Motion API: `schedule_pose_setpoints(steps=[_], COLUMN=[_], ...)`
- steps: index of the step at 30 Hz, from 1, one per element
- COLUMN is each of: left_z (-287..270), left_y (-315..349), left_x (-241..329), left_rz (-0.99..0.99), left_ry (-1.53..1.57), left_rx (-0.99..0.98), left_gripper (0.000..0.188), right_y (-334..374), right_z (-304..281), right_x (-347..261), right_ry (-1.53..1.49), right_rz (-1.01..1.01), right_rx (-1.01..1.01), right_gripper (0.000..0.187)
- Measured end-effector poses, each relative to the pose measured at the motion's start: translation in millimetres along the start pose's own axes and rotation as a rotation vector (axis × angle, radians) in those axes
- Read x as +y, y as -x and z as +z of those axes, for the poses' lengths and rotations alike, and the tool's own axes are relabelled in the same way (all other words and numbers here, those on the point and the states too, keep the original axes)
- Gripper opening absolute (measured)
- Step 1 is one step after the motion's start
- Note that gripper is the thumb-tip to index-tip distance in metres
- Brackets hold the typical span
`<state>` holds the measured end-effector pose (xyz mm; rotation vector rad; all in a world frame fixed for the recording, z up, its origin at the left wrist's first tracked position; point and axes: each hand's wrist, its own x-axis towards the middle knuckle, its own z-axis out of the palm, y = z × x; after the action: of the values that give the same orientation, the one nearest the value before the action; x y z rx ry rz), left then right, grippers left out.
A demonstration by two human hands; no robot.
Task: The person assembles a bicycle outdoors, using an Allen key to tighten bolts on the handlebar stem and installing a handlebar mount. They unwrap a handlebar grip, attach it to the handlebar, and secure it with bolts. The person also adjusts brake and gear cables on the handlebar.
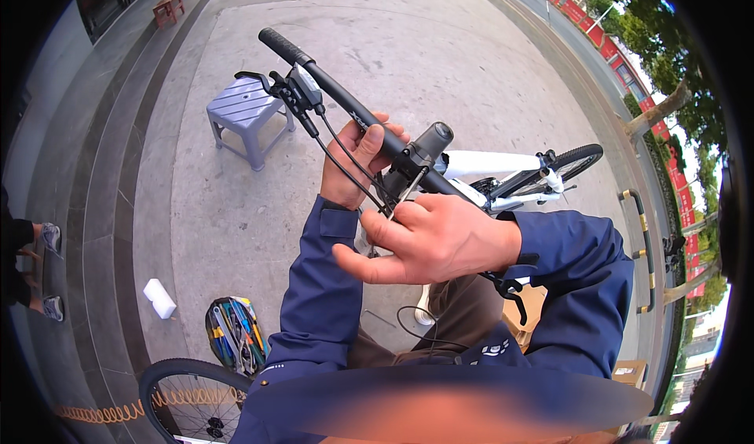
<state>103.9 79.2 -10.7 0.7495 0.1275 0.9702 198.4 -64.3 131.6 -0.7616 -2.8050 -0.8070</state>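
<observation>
A black bicycle handlebar [345,98] runs diagonally before me, its grip [284,47] pointing to the upper left. My left hand [344,169] is closed around the bar left of the stem [432,141], thumb toward me; black cables [343,152] cross in front of it. Closed on a thin silver hex key [410,186], my right hand [452,240] is just on the near side of the stem. The key's upper end meets the stem clamp area; its exact seat is too small to tell. Beyond stretches the bicycle's white frame [491,163].
A grey-purple plastic stool [243,102] stands behind the bar's left end. Lower left are a tool bag [236,334], a white foam block [159,299], a loose wheel [149,401] and an orange coiled hose [98,414]. A cardboard box [530,318] sits lower right. Someone's feet [52,240] show far left.
</observation>
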Motion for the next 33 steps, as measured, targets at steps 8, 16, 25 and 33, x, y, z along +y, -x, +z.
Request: schedule_pose_setpoints(steps=[8, 16, 25, 33], left_z=[0.2, 0.3, 1.7, 10.8], left_y=[1.3, 0.4, 1.4, 8.1], left_x=[-0.4, -1.5, 0.3, 0.4], left_rz=[0.016, 0.026, 0.001, -0.014], left_ry=[0.003, -0.001, -0.013, 0.047], left_rx=[-0.012, -0.014, 0.017, 0.066], left_gripper=[0.042, 0.042, 0.044, 0.044], right_y=[-1.5, -4.7, -30.3, -34.5], right_z=[-10.2, -10.2, -27.0, -32.7], right_x=[-14.6, -21.8, -27.2, 15.8], right_ry=[-0.065, -0.001, -0.183, -0.504], right_rz=[0.066, 0.035, 0.323, 0.187], right_rx=[-0.121, 0.022, -0.146, -0.192], right_gripper=[0.050, 0.040, 0.022, 0.019])
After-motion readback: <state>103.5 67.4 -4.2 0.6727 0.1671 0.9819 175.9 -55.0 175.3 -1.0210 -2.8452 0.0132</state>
